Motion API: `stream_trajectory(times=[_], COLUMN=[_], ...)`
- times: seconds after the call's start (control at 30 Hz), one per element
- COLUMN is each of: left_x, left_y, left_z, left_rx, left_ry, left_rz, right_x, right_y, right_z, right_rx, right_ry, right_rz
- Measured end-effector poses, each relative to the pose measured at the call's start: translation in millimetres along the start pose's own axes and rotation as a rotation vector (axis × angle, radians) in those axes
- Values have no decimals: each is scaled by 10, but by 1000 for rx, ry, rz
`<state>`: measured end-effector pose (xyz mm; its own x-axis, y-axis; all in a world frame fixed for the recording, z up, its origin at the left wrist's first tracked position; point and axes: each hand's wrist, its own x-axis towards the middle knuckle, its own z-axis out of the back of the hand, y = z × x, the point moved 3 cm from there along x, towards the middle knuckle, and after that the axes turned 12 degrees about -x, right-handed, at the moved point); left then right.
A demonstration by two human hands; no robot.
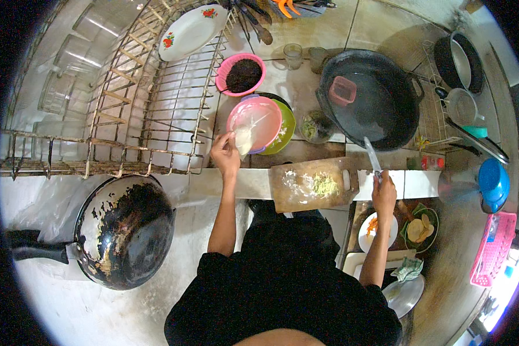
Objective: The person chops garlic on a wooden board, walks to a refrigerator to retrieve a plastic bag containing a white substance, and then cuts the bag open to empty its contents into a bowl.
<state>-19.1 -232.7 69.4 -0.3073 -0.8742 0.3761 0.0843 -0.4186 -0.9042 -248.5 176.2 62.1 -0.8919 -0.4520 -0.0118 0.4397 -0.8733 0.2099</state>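
Note:
My left hand [225, 152] pinches a pale, soft-looking piece of food [243, 140] at the near left rim of a pink bowl [264, 116]. Inside that bowl is a whitish coating or liquid. Under it sits a green dish [285, 129] with white bits on it. My right hand [385, 192] grips a knife [373, 158], its blade pointing away from me toward a large black pan [372, 116]. Between my hands, a wooden cutting board [285, 199] carries pale yellow-green shreds [325, 186] and white smears.
A dish rack [173, 97] holding a floral plate [194, 32] stands left, above a hanging wok [123, 231]. A pink basket [246, 60] of dark granules is behind the bowl. The pan holds a small pink container [342, 91]. Lower right is a white plate [365, 240] with orange shreds.

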Motion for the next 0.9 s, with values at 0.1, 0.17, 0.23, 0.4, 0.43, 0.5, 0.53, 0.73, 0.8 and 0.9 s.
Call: stream_trajectory(times=[0.1, 0.17, 0.23, 0.4, 0.43, 0.5, 0.53, 0.73, 0.8, 0.9], left_x=[21, 23, 29, 29, 31, 46, 54, 74, 85, 58], left_y=[65, 319, 391, 375, 359, 336, 327, 169, 223, 231], left_z=[-26, 46, 8, -23, -29, -31, -25, -18, -54, -38], left_rx=[-60, -123, -177, -75, -82, -93, -108, -147, -220, -257], left_ry=[-8, -28, -24, 57, 61, 64, 61, 20, 22, -16], left_rz=[31, 67, 74, -15, -7, 7, 13, 42, 72, 65], right_x=[-206, -300, -338, -376, -372, -364, -360, -361, -376, -374], right_y=[-306, -364, -415, -500, -504, -496, -486, -465, -477, -495], right_z=[-239, -301, -347, -516, -528, -542, -544, -562, -541, -542], right_rx=[-130, -208, -255, -293, -296, -292, -289, -248, -210, -192], right_ry=[-13, -54, -31, -69, -68, -80, -87, -148, -177, -159], right_rz=[-99, -82, -115, -144, -148, -148, -147, -157, -130, -121])
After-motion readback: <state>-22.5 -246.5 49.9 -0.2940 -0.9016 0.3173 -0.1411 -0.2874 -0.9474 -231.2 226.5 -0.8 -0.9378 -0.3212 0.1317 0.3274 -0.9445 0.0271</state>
